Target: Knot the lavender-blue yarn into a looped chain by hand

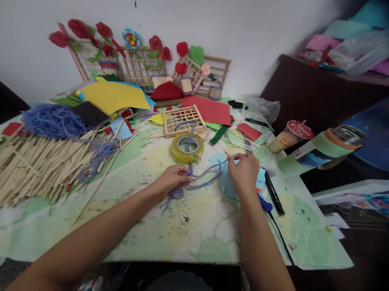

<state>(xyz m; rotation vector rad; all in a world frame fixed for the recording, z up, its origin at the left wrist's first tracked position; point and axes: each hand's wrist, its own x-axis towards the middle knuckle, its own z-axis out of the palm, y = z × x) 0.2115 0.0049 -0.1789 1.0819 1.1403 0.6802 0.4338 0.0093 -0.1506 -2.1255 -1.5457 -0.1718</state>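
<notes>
My left hand (175,178) pinches a purple yarn strand (205,183) just in front of a roll of yellowish tape (187,148). To its right, my right hand (243,170) holds the other part of the yarn between closed fingers, above light blue paper (228,184). Two lengths of yarn run between the hands. One braided-looking piece passes up over the tape roll towards a small wooden stick lattice (183,120) behind it. A little bundle of yarn (175,194) lies beneath my left hand.
Wooden sticks (33,167) and a purple yarn heap (54,121) cover the left. Paper sheets (114,97) and lattices with red flowers (140,69) stand at the back. On the right are a black marker (274,193), a blue corded tool (265,204), a cup (291,135) and a bottle (321,150).
</notes>
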